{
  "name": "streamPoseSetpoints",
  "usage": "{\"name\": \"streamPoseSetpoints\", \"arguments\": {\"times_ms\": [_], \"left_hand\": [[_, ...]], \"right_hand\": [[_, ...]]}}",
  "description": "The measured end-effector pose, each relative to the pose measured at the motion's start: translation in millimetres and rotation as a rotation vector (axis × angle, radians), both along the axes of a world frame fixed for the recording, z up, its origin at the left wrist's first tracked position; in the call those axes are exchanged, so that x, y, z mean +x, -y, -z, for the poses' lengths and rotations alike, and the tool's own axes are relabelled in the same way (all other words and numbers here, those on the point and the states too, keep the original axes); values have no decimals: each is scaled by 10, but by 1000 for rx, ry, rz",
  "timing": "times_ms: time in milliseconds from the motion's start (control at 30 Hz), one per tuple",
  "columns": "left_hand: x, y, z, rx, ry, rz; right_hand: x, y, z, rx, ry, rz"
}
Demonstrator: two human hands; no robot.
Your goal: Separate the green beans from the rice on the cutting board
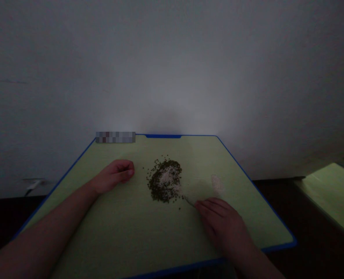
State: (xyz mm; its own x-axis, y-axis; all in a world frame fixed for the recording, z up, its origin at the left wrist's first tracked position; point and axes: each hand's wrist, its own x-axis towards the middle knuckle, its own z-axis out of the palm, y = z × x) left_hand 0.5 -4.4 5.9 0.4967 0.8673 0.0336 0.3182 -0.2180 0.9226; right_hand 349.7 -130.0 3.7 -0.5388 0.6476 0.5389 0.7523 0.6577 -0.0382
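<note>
A mixed pile of dark greenish beans (156,188) and pale rice-like grains (168,178) lies in the middle of the table, with a few beans scattered round its edge. My right hand (222,219), closed, pinches a thin, slender tool (191,202) whose tip points at the pile's lower right edge. In the dim light I cannot make out the tool's exact kind. Beyond that hand is a small separate patch of pale grains (217,183). To the left of the pile, my left hand (118,174) rests on the tabletop in a loose fist, with nothing visible in it.
The pale green table (116,232) has a blue rim and stands against a grey wall (172,69). A blurred-out strip (115,137) covers its far left corner. Another pale surface (331,193) is at the right, and a plug (35,185) is low on the left wall.
</note>
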Motion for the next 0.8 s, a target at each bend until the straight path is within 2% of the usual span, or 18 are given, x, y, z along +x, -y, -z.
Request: {"name": "streamPoseSetpoints", "arguments": {"times_ms": [233, 533, 800], "left_hand": [[14, 11, -32, 3, -3, -9], [25, 22, -37, 24, -29, -8], [34, 18, -55, 29, -29, -6]], "right_hand": [[-70, 54, -9, -14, -18, -59], [-29, -8, 21, 16, -37, 0], [-81, 39, -21, -14, -61, -47]]}}
